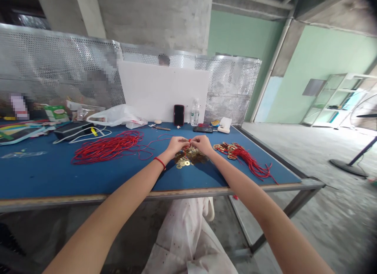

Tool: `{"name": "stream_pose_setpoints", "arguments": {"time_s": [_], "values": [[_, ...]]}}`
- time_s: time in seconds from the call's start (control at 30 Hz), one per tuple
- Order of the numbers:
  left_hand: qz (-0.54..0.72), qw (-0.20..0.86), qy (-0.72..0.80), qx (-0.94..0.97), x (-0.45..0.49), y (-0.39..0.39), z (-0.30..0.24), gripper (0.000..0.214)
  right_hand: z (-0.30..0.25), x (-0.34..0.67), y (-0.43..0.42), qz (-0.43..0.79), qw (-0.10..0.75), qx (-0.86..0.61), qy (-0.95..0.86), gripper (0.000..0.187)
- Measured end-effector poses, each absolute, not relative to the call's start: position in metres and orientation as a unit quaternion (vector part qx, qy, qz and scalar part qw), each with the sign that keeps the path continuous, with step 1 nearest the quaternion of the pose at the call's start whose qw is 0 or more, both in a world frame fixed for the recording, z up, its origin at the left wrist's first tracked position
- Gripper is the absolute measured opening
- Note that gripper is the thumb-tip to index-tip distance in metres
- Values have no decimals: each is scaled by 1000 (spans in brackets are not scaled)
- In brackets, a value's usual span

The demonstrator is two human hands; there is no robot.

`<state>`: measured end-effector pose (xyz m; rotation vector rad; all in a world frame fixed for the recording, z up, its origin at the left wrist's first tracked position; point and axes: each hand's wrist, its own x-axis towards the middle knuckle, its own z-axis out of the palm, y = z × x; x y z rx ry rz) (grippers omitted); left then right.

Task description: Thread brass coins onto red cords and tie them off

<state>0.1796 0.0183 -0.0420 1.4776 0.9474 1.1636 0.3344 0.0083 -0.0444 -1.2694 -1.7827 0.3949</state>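
Observation:
My left hand [176,144] and my right hand [202,143] meet over a pile of brass coins [188,158] on the blue table [59,172]. Both hands are closed in a pinch on a red cord [189,140] held between them. The cord trails left toward a loose heap of red cords [108,147]. To the right of my right hand lies a bundle of strung coins with red cords [244,155]. A red band circles my left wrist.
A dark phone [178,115] leans on a white board [163,93] at the back, beside a water bottle [194,113]. A plastic bag [118,116], cables and boxes fill the back left. A fan stand [353,162] stands on the floor at right.

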Motion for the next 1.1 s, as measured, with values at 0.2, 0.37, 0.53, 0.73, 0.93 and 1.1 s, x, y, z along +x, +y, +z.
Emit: {"name": "stream_pose_setpoints", "arguments": {"time_s": [0.2,0.37,0.53,0.73,0.93,1.1], "values": [[463,503,394,615,180,17,-41,8,-43,333,7,134,447,-521,-715,16],[432,550,391,599,182,11,-37,11,-43,333,8,166,449,-522,-706,14],[429,607,360,564,179,14,-38,14,-45,334,12,197,460,-502,-705,14],[430,650,335,530,174,25,-45,16,-48,335,16,242,479,-470,-700,18],[443,637,351,524,173,27,-47,23,-48,336,16,278,493,-443,-695,18],[447,607,353,554,172,28,-48,31,-50,336,16,260,491,-450,-699,16]]}}
